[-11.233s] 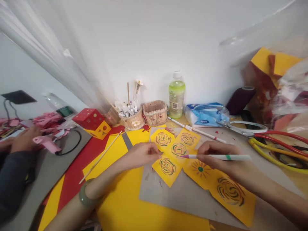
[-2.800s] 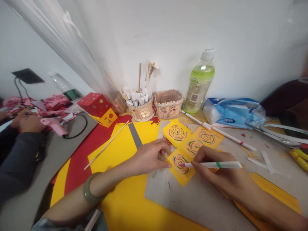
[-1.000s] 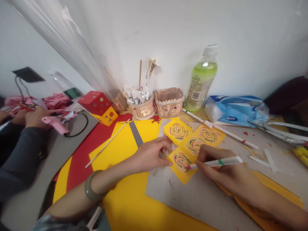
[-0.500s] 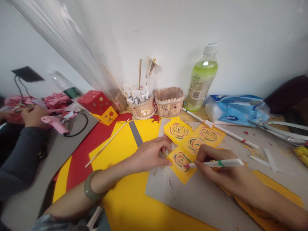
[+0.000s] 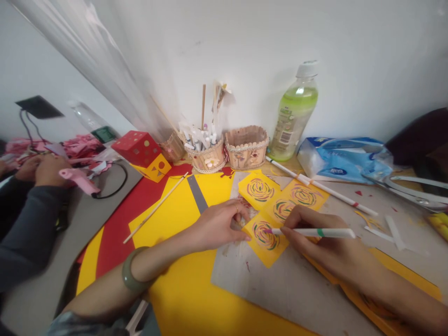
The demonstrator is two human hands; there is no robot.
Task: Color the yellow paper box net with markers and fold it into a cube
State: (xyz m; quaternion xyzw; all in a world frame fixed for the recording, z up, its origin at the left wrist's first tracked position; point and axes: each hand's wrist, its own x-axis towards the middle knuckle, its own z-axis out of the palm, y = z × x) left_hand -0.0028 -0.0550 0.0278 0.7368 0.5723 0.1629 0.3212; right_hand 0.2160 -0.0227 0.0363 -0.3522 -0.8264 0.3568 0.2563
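A yellow paper piece made of joined squares lies on a grey board. Swirls of short pink, green and orange strokes mark its squares. My right hand is closed round a white felt-tip marker with a green band. The marker's purple tip touches the swirl on the nearest square. At that square's left corner, my left hand holds the paper with thumb and curled fingers. Part of the paper is hidden behind my right hand.
Behind stand a basket of markers, a second basket and a green drink bottle. Tissues and scissors lie right. Left are a red-and-yellow box, a pink glue gun and another person's hands.
The marker's tip has moved slightly up and left on the nearest square, with my right hand shifting along. More purple strokes show there. My left hand stays in place.
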